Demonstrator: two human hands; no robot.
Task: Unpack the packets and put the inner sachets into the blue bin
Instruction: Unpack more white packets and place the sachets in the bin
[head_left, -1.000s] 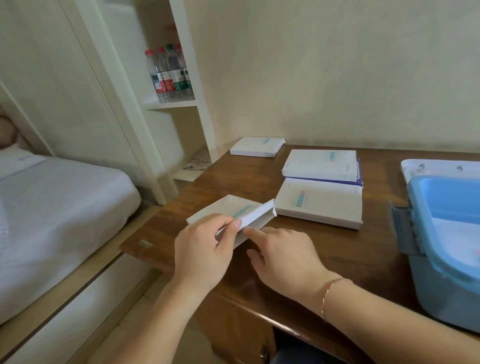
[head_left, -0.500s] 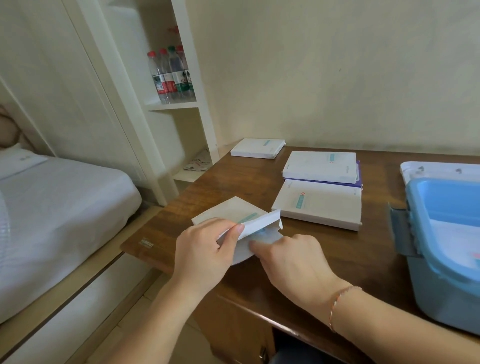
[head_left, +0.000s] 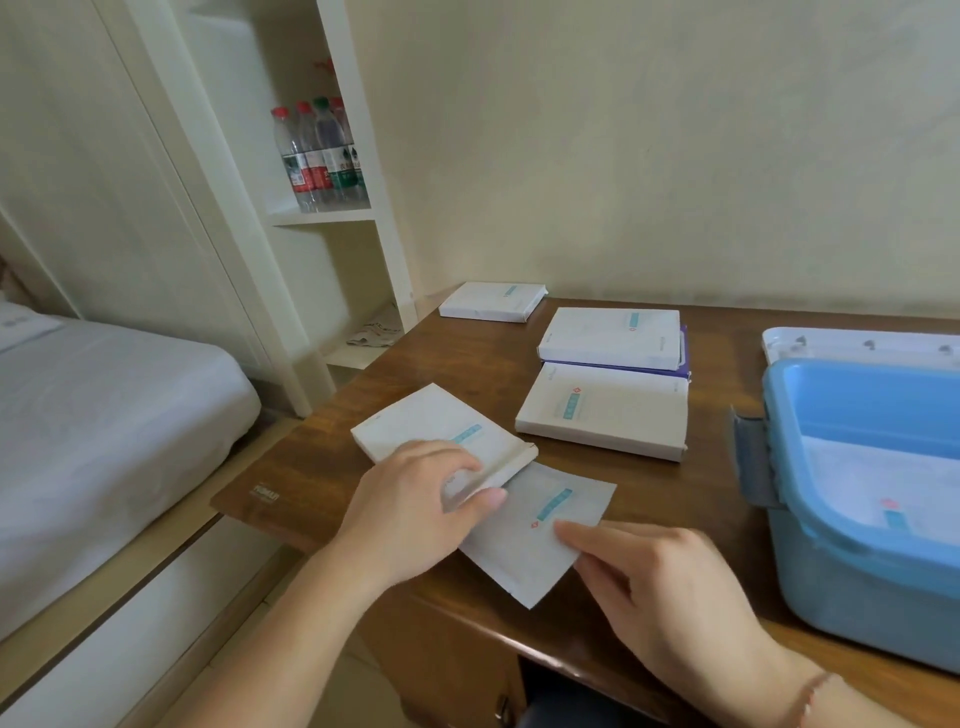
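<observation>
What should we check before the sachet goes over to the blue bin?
1. Sachet pinched by the right hand: ok, thumb and fingers hold its near edge.
2. Sachet fully out of the open packet: not ok, its far end sits under the flap.
3. Left hand steadying the packet: ok, it holds the opened end on the table.
4. Blue bin open: ok, its lid lies behind it and sachets already lie inside.
5. Path to the bin: ok, only bare table shows between.
6. More sachets left in the packet: cannot tell.
</observation>
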